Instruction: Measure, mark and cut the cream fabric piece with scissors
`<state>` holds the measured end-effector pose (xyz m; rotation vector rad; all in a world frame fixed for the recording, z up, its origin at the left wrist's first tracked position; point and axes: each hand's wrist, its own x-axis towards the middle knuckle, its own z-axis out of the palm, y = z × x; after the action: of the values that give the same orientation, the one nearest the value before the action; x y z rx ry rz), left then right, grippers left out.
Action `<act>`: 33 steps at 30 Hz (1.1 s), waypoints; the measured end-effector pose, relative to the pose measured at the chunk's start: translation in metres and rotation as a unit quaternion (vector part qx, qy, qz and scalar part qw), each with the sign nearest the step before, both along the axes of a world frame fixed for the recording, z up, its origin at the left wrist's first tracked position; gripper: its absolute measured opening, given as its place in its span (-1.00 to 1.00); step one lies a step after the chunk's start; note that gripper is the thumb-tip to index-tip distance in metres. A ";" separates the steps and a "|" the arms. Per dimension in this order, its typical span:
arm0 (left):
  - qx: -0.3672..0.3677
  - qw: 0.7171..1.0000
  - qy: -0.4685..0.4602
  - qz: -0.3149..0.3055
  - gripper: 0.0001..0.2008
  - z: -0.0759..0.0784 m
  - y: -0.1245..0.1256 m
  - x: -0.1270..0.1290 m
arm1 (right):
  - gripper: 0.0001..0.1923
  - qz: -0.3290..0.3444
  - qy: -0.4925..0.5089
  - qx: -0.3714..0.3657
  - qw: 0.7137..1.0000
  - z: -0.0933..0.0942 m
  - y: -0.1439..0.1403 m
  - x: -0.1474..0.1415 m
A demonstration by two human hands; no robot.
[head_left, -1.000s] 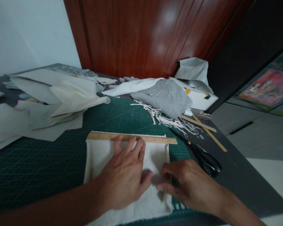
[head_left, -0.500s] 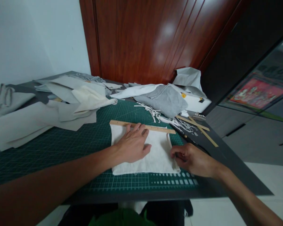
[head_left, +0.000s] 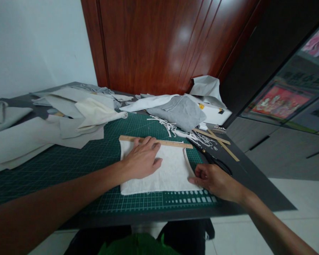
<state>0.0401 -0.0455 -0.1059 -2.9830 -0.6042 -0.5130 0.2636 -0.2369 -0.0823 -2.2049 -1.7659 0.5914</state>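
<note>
A white cloth (head_left: pixel 172 166) lies flat on the green cutting mat (head_left: pixel 95 159), close to the table's front edge. Along its far edge runs a wooden ruler (head_left: pixel 172 143). My left hand (head_left: pixel 142 161) rests palm down with fingers spread, its fingertips on the ruler and the rest over the cloth. At the cloth's near right corner, my right hand (head_left: pixel 215 180) has its thumb on the fabric and its fingers curled, pinching the edge. The corner itself is partly hidden by that hand. Black scissors (head_left: pixel 220 164) lie just beyond it.
Large pale fabric pieces (head_left: pixel 69 131) are heaped at the left. Grey cloth (head_left: pixel 183 113) and thin white offcuts (head_left: pixel 164 124) lie at the back. To the right are crossed wooden strips (head_left: pixel 223 141) and a white box (head_left: pixel 215 115). A wooden door (head_left: pixel 149 46) stands behind.
My right hand has moved a little right and nearer along the cloth's edge, which now lies straighter. My left hand stays on the ruler and cloth. The whole view has shifted slightly.
</note>
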 end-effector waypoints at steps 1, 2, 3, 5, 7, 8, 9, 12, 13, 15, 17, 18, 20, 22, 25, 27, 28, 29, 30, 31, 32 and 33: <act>0.001 1.000 -0.001 0.003 -0.57 0.000 0.003 -0.002 | -0.64 0.004 0.002 -0.001 1.000 0.001 0.000 0.000; 0.003 1.000 -0.001 0.006 -0.57 0.001 0.006 -0.006 | -0.66 0.008 0.002 -0.001 1.000 0.002 -0.001 0.000; 0.005 1.000 -0.002 0.010 -0.57 0.001 0.008 -0.010 | -0.67 0.012 0.001 0.001 1.000 0.003 -0.001 0.001; 0.011 1.000 -0.001 0.009 -0.59 0.001 0.012 -0.022 | -0.68 0.018 -0.009 0.003 1.000 0.003 -0.001 0.002; 0.019 1.000 0.001 -0.003 -0.61 0.002 0.013 -0.036 | -0.68 0.026 -0.031 0.006 0.999 0.000 -0.001 0.004; 0.023 1.000 0.003 -0.009 -0.61 0.002 0.013 -0.044 | -0.69 0.029 -0.049 0.010 0.998 -0.003 0.000 0.006; 0.025 1.000 0.006 -0.011 -0.60 0.002 0.013 -0.053 | -0.70 0.030 -0.071 0.014 0.997 -0.006 0.000 0.007; 0.021 1.000 0.015 -0.003 -0.58 0.002 0.012 -0.080 | -0.74 0.021 -0.148 0.018 0.989 -0.013 0.003 0.009; 0.018 1.000 0.017 0.000 -0.57 0.001 0.011 -0.089 | -0.74 0.016 -0.179 0.012 0.984 -0.013 0.004 0.007; 0.015 1.000 0.016 0.018 -0.58 0.001 0.009 -0.104 | -0.78 0.017 -0.241 -0.011 0.970 -0.009 0.008 0.000; 0.011 0.998 0.007 0.065 -0.60 0.000 0.005 -0.115 | -0.83 0.029 -0.300 -0.051 0.952 0.003 0.015 -0.014; 0.006 0.996 0.002 0.094 -0.61 0.000 0.002 -0.118 | -0.80 0.039 -0.321 -0.076 0.943 0.010 0.022 -0.022; -0.007 0.991 -0.004 0.136 -0.65 0.000 -0.002 -0.122 | -0.61 0.071 -0.361 -0.105 0.924 0.025 0.041 -0.039; -0.019 0.989 -0.002 0.148 -0.68 -0.001 -0.004 -0.123 | -0.56 0.096 -0.364 -0.081 0.923 0.036 0.069 -0.054; -0.036 0.990 -0.001 0.138 -0.70 -0.001 -0.002 -0.124 | -0.54 0.123 -0.378 -0.042 0.917 0.040 0.118 -0.068; -0.051 0.991 -0.003 0.123 -0.67 0.000 0.004 -0.126 | -0.61 0.139 -0.389 -0.040 0.910 0.036 0.144 -0.070; -0.052 0.992 -0.004 0.115 -0.65 0.002 0.007 -0.127 | -0.63 0.147 -0.395 -0.042 0.906 0.033 0.154 -0.070; -0.043 0.993 -0.002 0.110 -0.64 0.004 0.009 -0.128 | -0.62 0.156 -0.399 -0.042 0.903 0.030 0.161 -0.070; -0.024 0.994 0.003 0.104 -0.66 0.008 0.010 -0.127 | -0.62 0.164 -0.404 -0.041 0.899 0.028 0.166 -0.069; 0.001 0.995 0.013 0.098 -0.69 0.012 0.010 -0.125 | -0.62 0.171 -0.409 -0.039 0.896 0.025 0.168 -0.068; 0.029 0.996 0.030 0.085 -0.72 0.016 0.009 -0.121 | -0.62 0.177 -0.412 -0.035 0.893 0.023 0.169 -0.067; 0.049 0.995 0.047 0.066 -0.74 0.021 0.005 -0.114 | -0.62 0.180 -0.416 -0.032 0.891 0.021 0.169 -0.067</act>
<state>-0.0742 -0.0408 -0.0852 -2.8313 -0.7395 -0.3793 0.1967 -0.0677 -0.0614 -2.3661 -2.6175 -0.3315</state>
